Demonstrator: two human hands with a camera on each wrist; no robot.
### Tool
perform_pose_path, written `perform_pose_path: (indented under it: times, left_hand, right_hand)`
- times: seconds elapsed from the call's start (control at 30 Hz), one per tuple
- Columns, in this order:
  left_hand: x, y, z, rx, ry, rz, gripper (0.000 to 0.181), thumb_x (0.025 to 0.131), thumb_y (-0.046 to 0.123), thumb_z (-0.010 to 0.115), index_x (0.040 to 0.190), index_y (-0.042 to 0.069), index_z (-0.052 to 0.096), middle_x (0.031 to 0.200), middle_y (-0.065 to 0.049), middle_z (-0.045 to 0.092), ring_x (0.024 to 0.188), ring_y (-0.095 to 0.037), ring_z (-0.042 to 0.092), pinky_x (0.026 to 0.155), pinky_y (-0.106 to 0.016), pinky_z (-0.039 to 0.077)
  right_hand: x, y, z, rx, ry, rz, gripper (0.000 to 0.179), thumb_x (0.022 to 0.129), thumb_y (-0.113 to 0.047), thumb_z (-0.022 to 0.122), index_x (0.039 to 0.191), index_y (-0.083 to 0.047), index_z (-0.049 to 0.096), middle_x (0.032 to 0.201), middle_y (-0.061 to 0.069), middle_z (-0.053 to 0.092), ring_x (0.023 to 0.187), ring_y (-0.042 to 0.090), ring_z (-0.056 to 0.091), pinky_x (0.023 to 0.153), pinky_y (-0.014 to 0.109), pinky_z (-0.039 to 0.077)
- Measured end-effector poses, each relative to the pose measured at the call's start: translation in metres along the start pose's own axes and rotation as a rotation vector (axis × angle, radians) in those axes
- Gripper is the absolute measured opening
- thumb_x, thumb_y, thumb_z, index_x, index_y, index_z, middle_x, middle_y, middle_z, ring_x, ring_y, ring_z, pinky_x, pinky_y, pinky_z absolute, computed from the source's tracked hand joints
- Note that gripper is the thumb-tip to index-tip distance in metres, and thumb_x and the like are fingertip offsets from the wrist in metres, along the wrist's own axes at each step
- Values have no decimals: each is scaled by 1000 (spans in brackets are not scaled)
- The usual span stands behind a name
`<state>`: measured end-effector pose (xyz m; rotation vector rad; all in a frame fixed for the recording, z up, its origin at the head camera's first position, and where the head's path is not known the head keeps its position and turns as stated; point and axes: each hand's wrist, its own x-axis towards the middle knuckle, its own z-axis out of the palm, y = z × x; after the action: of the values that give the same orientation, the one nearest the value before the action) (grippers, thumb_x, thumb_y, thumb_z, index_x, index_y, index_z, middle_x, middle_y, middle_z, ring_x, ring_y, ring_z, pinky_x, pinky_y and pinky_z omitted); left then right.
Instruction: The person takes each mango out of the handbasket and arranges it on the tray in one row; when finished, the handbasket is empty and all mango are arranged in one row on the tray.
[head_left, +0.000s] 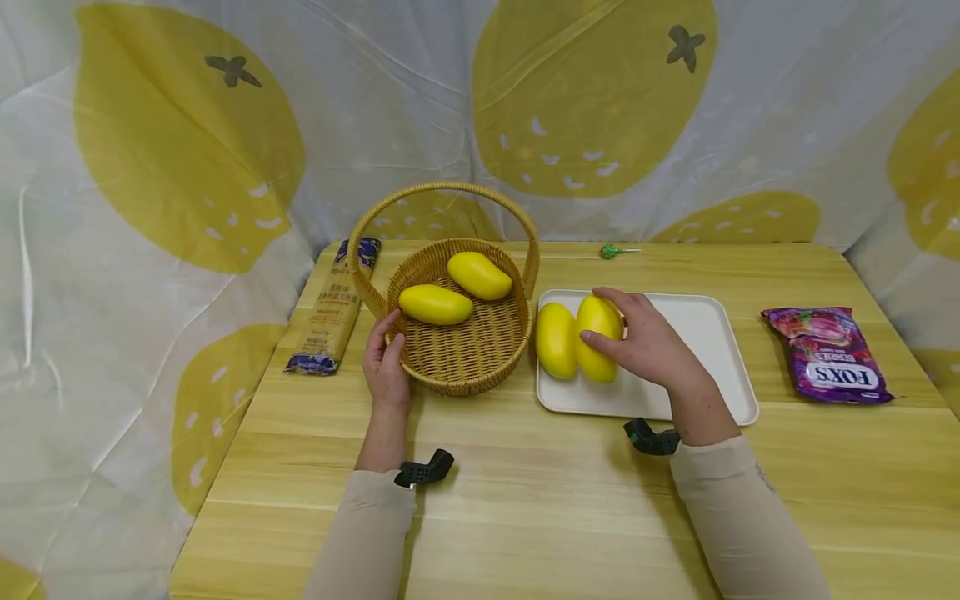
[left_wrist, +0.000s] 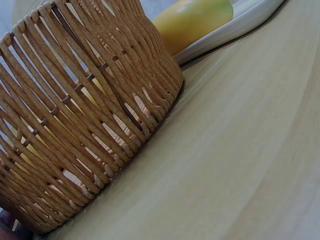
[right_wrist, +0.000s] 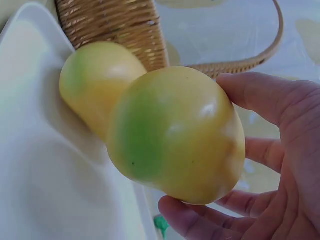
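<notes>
In the head view, a wicker basket (head_left: 467, 385) with a tall arched handle holds two yellow mangoes, one mango (head_left: 436, 305) at the left and another mango (head_left: 480, 276) behind it. My left hand (head_left: 387, 367) holds the basket's left side near the rim; the left wrist view mostly shows the woven wall (left_wrist: 95, 105). My right hand (head_left: 651, 343) grips a mango (right_wrist: 175, 135) between thumb and fingers, over the white tray (head_left: 697, 333). Beside it, touching or nearly so, lies another mango (head_left: 556, 342) at the tray's left end. Its green-tinged end shows in the right wrist view.
A pasta packet (head_left: 327, 321) lies left of the basket. Behind the tray is a green-wrapped lollipop (head_left: 611, 251), and a purple candy bag (head_left: 828, 354) lies at the right. A lemon-print curtain (head_left: 390, 100) stands behind the wooden table (head_left: 517, 508).
</notes>
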<state>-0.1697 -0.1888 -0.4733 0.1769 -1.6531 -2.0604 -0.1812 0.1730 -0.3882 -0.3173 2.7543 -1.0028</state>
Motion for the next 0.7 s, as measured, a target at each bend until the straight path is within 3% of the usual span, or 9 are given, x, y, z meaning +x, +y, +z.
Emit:
perform_pose_path:
  times: [0.1, 0.27, 0.37, 0.7]
  left_hand:
    - [0, 0, 0, -3, 3, 3, 37, 99, 0, 48, 133, -5, 62, 134, 6, 62, 135, -11, 49, 105, -18, 44]
    - [-1, 2, 1, 3, 2, -3, 37, 99, 0, 47, 134, -4, 62, 144, -12, 57, 135, -11, 49, 103, -18, 45]
    - [0, 2, 1, 9, 0, -5, 38, 99, 0, 47, 134, -4, 61, 147, -16, 54, 135, -11, 49, 104, -18, 45]
    - [-1, 1, 0, 18, -3, -2, 37, 99, 2, 49, 133, -1, 63, 135, 7, 62, 136, -12, 49, 105, -18, 44]
  right_hand:
    - [3, 6, 2, -17, -3, 18, 76, 96, -50, 66, 158, -18, 37, 146, 24, 43, 117, 40, 51, 96, 56, 47]
    - [9, 14, 6, -11, -18, 26, 76, 96, -49, 65, 158, -16, 37, 148, 25, 43, 117, 41, 54, 98, 57, 48]
    - [11, 17, 8, -9, -26, 33, 76, 96, -48, 65, 159, -14, 37, 151, 25, 43, 119, 42, 56, 102, 58, 47]
    - [15, 25, 9, 17, -42, 73, 76, 97, -45, 65, 160, -14, 34, 158, 25, 38, 128, 47, 55, 107, 59, 45]
